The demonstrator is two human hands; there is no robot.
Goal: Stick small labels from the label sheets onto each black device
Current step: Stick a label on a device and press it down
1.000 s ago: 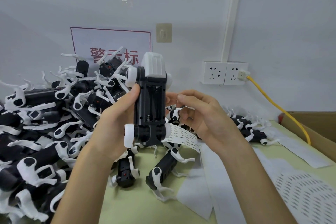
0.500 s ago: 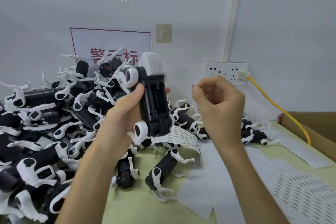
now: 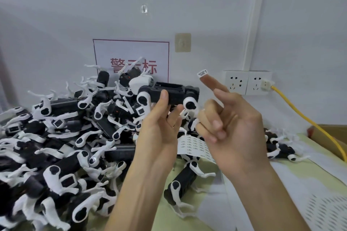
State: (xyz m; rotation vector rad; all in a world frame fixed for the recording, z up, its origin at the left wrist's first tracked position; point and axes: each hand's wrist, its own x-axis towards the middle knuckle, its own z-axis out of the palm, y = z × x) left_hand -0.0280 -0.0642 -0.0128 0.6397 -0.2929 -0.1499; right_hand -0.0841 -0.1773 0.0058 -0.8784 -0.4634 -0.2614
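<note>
Clinging to right hand's (image 3: 236, 129) fingertip (image 3: 206, 81), the label (image 3: 202, 73) sits beside black device (image 3: 174, 93).

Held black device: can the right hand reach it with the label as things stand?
Probably yes: the left hand holds the device up, the label sits on the raised index fingertip of the right hand beside it, nothing between.

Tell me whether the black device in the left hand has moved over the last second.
Yes. The black device in the left hand has tipped from upright to level, white end toward the wall sign.
</note>
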